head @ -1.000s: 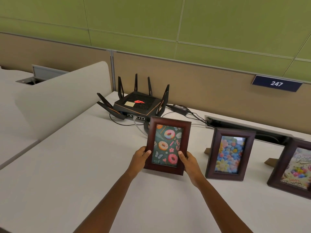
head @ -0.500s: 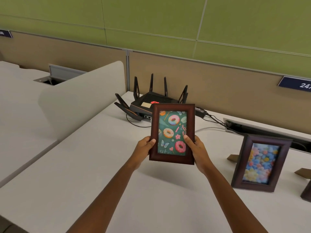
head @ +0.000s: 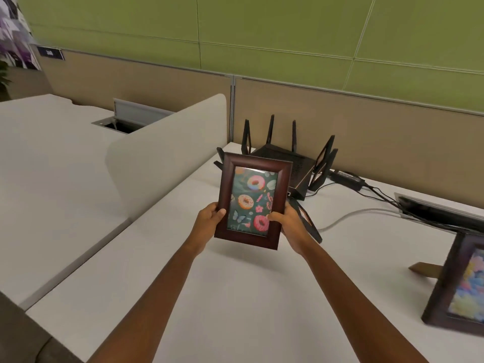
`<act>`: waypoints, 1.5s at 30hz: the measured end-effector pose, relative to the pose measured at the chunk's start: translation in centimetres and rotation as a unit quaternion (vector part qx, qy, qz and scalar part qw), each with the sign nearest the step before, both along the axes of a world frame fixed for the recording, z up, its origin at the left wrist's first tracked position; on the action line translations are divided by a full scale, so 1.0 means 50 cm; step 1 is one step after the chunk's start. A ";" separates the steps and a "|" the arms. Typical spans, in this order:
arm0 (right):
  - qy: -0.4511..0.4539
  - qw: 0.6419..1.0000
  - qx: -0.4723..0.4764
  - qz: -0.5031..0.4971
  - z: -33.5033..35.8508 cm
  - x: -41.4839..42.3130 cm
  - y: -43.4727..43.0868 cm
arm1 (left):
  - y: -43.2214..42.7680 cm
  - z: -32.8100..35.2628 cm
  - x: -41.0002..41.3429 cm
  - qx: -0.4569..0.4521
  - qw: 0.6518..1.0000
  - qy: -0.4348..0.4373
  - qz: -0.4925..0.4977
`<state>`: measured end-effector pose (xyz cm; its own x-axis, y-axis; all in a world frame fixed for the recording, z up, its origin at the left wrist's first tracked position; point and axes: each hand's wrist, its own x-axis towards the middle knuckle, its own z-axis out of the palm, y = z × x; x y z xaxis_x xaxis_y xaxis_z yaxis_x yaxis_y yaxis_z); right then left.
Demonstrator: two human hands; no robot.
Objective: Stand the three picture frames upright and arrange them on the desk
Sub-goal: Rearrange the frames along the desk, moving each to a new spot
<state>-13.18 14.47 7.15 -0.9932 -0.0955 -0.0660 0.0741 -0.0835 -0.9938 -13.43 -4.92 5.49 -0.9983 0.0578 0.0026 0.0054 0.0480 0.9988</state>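
Observation:
A dark wooden picture frame with a donut picture (head: 252, 200) hangs upright above the white desk (head: 235, 297), its face toward me. My left hand (head: 208, 221) grips its lower left edge and my right hand (head: 288, 222) grips its lower right edge. A second dark frame with a pastel flower picture (head: 458, 286) stands upright on its brown easel leg at the right edge of the view, partly cut off. The third frame is out of view.
A black router with several antennas (head: 296, 163) sits right behind the held frame, with a power brick (head: 347, 178) and cables running to a cable slot (head: 440, 213) at the right. A beige divider panel (head: 167, 150) borders the desk on the left.
Both hands have lifted the donut frame off the desk and carried it left and up. The view has swung left, pushing the flower frame to the right edge and the third frame out of sight.

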 end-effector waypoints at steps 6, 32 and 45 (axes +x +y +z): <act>-0.027 0.999 0.025 0.032 -0.013 -0.082 -0.070 | -0.061 -0.031 -0.052 -0.026 0.998 -0.001 0.062; -0.087 0.988 0.049 0.114 -0.070 -0.292 -0.157 | -0.127 -0.089 -0.180 -0.015 0.985 -0.018 0.173; -0.012 0.993 0.084 0.078 -0.102 -0.238 -0.139 | -0.099 -0.136 -0.128 -0.177 0.960 0.007 0.219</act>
<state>-25.07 7.51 2.06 -0.9649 -0.2346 -0.1180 0.0972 0.0984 -0.9904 -19.82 -9.87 -1.33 -0.9268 -0.3682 0.0743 -0.0789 0.3842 0.9199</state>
